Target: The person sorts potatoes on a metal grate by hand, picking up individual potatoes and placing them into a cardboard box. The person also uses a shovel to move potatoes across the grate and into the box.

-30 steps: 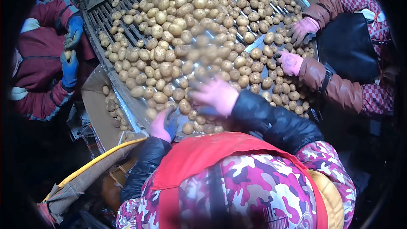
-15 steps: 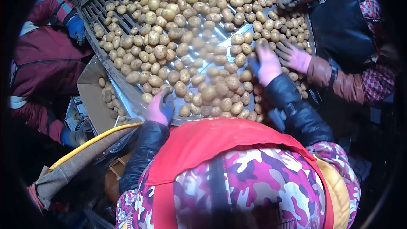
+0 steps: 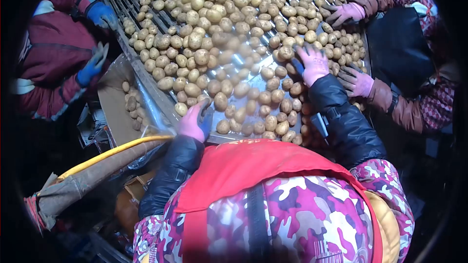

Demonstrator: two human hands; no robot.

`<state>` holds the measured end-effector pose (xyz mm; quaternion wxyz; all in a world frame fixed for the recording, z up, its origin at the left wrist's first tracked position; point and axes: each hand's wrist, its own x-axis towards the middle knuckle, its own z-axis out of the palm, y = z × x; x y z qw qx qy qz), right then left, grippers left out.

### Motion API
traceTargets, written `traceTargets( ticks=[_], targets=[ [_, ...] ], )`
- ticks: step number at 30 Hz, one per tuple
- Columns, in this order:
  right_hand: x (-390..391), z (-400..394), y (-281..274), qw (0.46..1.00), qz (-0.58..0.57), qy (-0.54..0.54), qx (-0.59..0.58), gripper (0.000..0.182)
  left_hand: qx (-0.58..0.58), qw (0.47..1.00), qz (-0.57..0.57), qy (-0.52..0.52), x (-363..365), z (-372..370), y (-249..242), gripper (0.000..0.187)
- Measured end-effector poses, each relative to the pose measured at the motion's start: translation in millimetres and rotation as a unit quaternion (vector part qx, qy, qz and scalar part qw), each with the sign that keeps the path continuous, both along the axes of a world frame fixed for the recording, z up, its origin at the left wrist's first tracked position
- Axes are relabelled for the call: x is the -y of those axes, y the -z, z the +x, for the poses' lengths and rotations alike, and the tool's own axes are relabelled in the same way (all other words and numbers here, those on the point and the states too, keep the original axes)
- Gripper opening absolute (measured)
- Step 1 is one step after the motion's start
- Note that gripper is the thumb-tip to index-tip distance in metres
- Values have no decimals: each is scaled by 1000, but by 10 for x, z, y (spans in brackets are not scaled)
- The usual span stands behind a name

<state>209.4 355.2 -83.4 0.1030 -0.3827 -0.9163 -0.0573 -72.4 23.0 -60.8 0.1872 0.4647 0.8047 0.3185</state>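
A heap of potatoes [image 3: 214, 15] covers a slatted metal table with a smooth plate at its near end. My right hand [image 3: 313, 64], in a pink and dark glove, lies over potatoes at the right with its fingers spread. My left hand [image 3: 193, 122], gloved alike, rests by the table's near left edge. Its fingers are apart and nothing shows in them. One potato [image 3: 181, 109] lies just beside that hand, others to its right. Part of the pile's middle is blurred.
One person's blue-gloved hands [image 3: 92, 64] are off the table's left side. Another person's pink-gloved hands [image 3: 356, 81] are among potatoes at the right. A cardboard box [image 3: 112, 98] with potatoes stands below the left edge. A yellow-edged flap [image 3: 105, 163] juts out at lower left.
My right hand has moved a little farther up the heap and is sharper now. The left person's lower hand has risen toward the table. The view has shifted slightly.
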Motion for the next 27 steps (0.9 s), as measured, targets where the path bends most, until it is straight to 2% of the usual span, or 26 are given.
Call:
traceTargets(
  ticks=[2,3,4,6,8,10,11,12,14,15,16,17,19,20,21,23,24,26,27],
  targets=[
    [-188,-81,56,998,-32,62,6,56,6,1000,14,6,6,-25,24,33],
    [-231,-205,48,998,-10,65,3,58,9,1000,0,10,-20,-18,-65,36],
    [-216,-390,-50,999,16,22,-24,62,9,1000,2,15,-19,-39,-62,37],
    [-75,-830,-296,999,-42,-27,-15,59,10,1000,0,29,5,-60,-51,40],
    [23,-1287,-399,985,-101,-134,-43,45,7,999,-6,32,2,-73,-56,43],
    [36,-1679,-421,972,-147,-169,74,32,0,999,3,37,8,-88,-51,42],
    [-25,-1818,-242,978,-113,-154,80,28,-3,999,2,35,6,-101,-38,42],
    [0,-1943,-456,973,-159,-124,114,26,-4,999,-1,35,13,-108,-16,42],
    [-265,-1929,-306,967,-158,-187,74,28,-7,999,-3,37,36,-92,33,42],
    [-388,-1855,-389,934,-324,-147,7,29,-8,999,-5,41,34,-106,40,42],
    [-514,-1768,-473,871,-477,-99,-62,31,-9,999,-4,44,10,-97,9,42],
    [-650,-1690,-379,848,-519,-33,-98,31,16,999,-26,39,-8,-89,-59,44],
    [-892,-1312,-17,838,-496,-120,-195,27,15,999,-24,36,17,-85,-13,44],
    [-997,-1198,98,858,-437,-178,-203,24,12,999,-21,34,24,-93,4,44],
    [-868,-1112,-118,825,-531,-70,-181,22,14,999,-21,34,16,-96,-1,44],
    [-579,-896,-354,874,-484,-9,-47,20,20,999,-22,35,11,-86,-22,44],
    [-455,-817,-329,905,-422,-31,-29,24,16,999,-14,37,4,-90,-21,44],
    [-291,-838,-524,916,-392,-23,83,30,8,999,-1,39,8,-86,-19,44],
    [-206,-835,-435,941,-329,-42,69,33,2,999,-7,39,23,-76,-22,44]
  ],
)
